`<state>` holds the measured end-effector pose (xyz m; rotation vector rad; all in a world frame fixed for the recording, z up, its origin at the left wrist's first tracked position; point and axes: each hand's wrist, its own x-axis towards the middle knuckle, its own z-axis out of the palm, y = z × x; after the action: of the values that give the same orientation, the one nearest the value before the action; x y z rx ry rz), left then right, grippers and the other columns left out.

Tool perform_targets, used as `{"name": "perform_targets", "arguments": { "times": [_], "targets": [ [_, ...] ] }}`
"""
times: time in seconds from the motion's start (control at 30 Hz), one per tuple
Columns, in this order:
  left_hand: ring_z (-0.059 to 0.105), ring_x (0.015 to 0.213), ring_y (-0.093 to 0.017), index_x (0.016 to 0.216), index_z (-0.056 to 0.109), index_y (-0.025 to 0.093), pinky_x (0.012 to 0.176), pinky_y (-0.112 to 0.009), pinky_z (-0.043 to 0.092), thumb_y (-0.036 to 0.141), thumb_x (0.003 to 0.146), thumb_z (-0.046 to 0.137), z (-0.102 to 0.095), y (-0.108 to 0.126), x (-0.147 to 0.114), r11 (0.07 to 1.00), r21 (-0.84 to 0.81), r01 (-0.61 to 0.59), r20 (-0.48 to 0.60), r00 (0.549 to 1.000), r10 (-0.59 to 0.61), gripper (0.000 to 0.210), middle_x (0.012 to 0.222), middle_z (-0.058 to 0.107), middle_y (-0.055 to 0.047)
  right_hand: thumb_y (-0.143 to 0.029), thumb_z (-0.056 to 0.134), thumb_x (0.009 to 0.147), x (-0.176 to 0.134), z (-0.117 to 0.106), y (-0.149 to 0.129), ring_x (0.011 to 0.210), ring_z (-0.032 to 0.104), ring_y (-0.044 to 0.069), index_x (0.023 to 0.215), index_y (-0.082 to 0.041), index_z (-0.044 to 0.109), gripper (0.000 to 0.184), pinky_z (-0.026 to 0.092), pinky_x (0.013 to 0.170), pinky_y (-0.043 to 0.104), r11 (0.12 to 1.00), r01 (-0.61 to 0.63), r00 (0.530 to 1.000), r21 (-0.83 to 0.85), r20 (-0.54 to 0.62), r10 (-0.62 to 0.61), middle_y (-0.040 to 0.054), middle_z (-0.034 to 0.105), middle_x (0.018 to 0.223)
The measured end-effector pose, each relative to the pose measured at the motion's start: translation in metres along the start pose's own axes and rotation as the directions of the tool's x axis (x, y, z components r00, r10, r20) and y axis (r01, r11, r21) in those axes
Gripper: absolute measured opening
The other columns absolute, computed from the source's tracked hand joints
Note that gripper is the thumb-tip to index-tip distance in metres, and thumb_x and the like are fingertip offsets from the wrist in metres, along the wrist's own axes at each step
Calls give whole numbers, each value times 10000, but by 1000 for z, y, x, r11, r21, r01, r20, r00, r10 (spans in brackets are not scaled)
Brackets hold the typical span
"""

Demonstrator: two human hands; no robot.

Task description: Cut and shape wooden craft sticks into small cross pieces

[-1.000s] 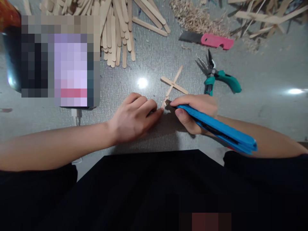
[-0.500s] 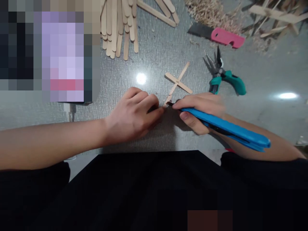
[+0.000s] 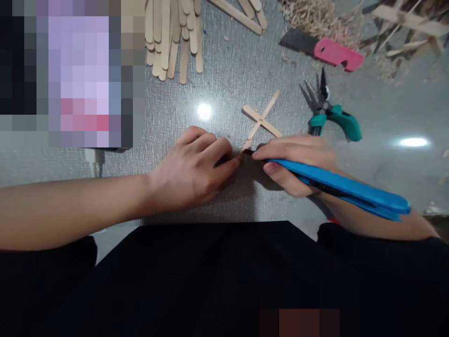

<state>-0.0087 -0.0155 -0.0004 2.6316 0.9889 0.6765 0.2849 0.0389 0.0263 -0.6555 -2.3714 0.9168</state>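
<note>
My right hand (image 3: 300, 161) is closed around a blue utility knife (image 3: 354, 189), its handle slanting down to the right across my wrist. The dark blade meets the lower end of a thin wooden craft stick (image 3: 253, 130). My left hand (image 3: 196, 164) is closed, thumb and forefinger pinching that same lower end beside the blade tip. A second, wider craft stick (image 3: 251, 111) crosses the thin one, making an X on the table; its lower right end lies close to my right fingers. What the other left fingers do underneath is hidden.
Teal-handled pliers (image 3: 345, 122) lie with jaws apart beyond my right hand. Behind them are a pink-handled blade (image 3: 338, 53), wood shavings (image 3: 326, 21) and stick pieces (image 3: 410, 18). Several craft sticks (image 3: 171, 37) are piled at the back. A blurred-out device with a white cable plug (image 3: 92, 155) sits left.
Both hands keep nearly the same place and hold. The knife's handle end has shifted slightly to the right, and the whole view has moved a little.
</note>
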Motion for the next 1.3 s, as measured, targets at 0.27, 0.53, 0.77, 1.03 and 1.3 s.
{"name": "perform_targets", "arguments": {
  "times": [0.27,0.53,0.77,1.03,1.3],
  "targets": [
    [635,992,-258,1322,743,257,969,-480,524,338,1151,644,-4,2,3,999,37,11,45,999,-12,214,1120,746,-57,-245,668,1133,10,-5,1,695,723,199,1251,-261,718,129,569,648,356,996,93,992,-7,89,-92,8,767,890],
    [654,930,-242,1313,769,202,894,-460,542,343,1158,654,-5,4,7,986,142,-82,17,997,81,239,1090,773,-69,-201,637,1123,8,7,6,673,693,189,1214,-254,691,118,530,633,349,989,147,988,15,38,-148,8,743,861],
    [688,1108,-292,1351,729,189,888,-483,601,531,1140,688,-58,-22,15,936,347,-60,-26,997,74,404,1324,782,-145,-306,667,1146,7,15,11,802,824,179,1156,-290,767,102,648,751,299,988,40,996,146,-89,-27,3,858,942],
    [631,1409,-262,1401,737,213,1255,-610,560,521,1261,443,-107,-118,-57,844,306,440,-351,876,-330,448,1533,637,-70,-337,708,1109,7,16,13,803,837,198,1154,-290,799,112,661,743,312,986,104,990,134,-106,-90,23,893,988],
    [493,1461,-334,1379,767,255,1224,-597,370,901,1146,269,-85,-155,-76,904,269,334,-359,905,-227,849,1634,623,-55,-362,732,1100,8,18,14,768,837,191,1123,-273,819,126,644,685,304,989,72,989,130,-138,-54,14,892,954]
  ]
}}
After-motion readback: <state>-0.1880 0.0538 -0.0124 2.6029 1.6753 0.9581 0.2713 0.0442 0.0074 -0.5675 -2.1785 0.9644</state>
